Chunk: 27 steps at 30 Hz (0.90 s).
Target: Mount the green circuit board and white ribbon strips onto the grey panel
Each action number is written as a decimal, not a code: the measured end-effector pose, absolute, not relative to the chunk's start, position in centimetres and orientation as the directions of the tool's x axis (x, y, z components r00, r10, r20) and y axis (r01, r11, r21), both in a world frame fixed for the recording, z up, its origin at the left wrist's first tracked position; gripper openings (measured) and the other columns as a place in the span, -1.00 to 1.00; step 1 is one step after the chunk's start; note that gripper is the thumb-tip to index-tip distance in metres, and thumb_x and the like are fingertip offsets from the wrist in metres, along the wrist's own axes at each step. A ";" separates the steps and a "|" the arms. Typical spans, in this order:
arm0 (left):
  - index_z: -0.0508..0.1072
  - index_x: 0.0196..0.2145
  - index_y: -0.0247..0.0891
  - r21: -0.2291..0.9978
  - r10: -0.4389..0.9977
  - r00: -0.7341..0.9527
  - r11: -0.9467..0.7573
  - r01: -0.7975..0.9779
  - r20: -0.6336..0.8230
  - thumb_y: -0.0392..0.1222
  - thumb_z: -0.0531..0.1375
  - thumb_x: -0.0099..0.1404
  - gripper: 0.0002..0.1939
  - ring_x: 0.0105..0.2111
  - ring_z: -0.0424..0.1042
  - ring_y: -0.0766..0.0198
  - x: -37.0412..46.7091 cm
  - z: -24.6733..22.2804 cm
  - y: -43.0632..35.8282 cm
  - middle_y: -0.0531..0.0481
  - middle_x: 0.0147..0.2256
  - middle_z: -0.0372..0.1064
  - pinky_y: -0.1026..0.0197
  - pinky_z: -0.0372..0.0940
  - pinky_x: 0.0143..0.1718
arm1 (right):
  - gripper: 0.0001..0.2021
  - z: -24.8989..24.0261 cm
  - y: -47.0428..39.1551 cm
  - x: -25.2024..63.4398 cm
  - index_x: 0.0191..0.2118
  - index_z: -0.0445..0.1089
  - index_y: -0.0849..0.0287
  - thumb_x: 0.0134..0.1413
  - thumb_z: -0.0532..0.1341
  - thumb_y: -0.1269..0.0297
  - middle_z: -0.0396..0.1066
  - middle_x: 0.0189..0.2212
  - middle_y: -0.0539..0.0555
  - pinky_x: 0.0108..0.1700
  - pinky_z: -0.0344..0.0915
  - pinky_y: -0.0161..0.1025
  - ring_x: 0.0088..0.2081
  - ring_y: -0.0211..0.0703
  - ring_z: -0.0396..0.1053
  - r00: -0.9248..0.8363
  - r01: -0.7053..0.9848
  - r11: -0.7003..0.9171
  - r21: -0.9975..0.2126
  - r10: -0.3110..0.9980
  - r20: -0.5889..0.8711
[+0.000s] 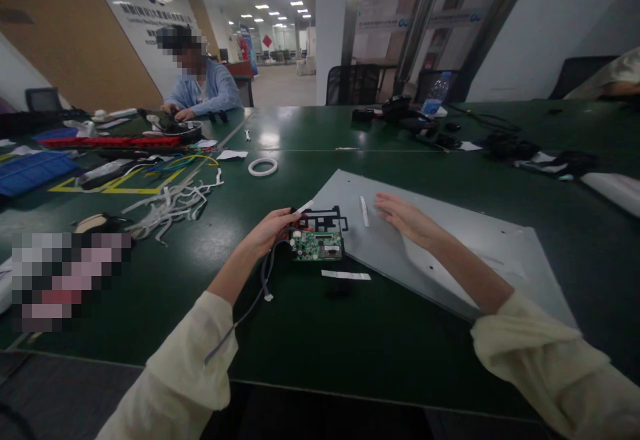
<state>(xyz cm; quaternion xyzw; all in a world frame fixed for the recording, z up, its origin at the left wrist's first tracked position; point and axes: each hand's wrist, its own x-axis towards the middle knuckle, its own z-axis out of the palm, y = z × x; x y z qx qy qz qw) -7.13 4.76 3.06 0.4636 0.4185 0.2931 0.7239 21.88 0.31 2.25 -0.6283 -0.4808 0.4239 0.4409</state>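
Two hands flank circuit board (317, 245): left hand (270, 230) pinching its left edge; right hand (407, 219) flat, released, on grey panel (450, 253), farther right.

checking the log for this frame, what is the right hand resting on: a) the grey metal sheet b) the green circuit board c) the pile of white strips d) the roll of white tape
a: the right hand lies flat and open on the grey metal sheet, while the left hand is the one at the green circuit board.
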 end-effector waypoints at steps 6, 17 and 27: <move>0.39 -0.21 -0.38 0.920 0.814 0.480 0.390 -0.038 -0.326 -0.33 0.12 0.23 -0.84 -0.37 0.50 0.25 -7.1 3.1 4.7 -0.15 -0.36 0.48 0.36 0.38 -0.50 | -0.47 1.1 2.8 21.3 0.12 0.15 0.30 0.00 0.16 0.24 0.32 -0.11 0.24 0.04 0.15 -0.03 -0.02 0.04 0.24 0.219 0.824 -0.109 -0.556 0.967 0.134; 0.38 -0.20 -0.39 0.907 0.817 0.440 0.420 -0.011 -0.373 -0.32 0.13 0.23 -0.84 -0.42 0.50 0.27 -6.8 3.4 4.4 -0.14 -0.39 0.48 0.36 0.37 -0.52 | -0.61 0.7 2.0 19.5 0.05 0.24 0.27 0.08 0.09 0.28 0.30 -0.18 0.23 -0.10 0.20 -0.11 -0.14 0.02 0.27 0.063 0.982 -0.003 -0.190 0.948 0.313; 0.38 -0.21 -0.37 0.926 0.814 0.479 0.378 -0.008 -0.328 -0.28 0.15 0.23 -0.83 -0.39 0.50 0.25 -7.2 2.7 4.8 -0.16 -0.37 0.48 0.39 0.35 -0.56 | -0.68 1.2 2.0 20.2 -0.10 0.36 0.26 -0.05 0.15 0.38 0.43 -0.41 0.08 -0.19 0.27 -0.21 -0.36 -0.13 0.37 0.164 0.805 0.026 -0.593 0.950 0.264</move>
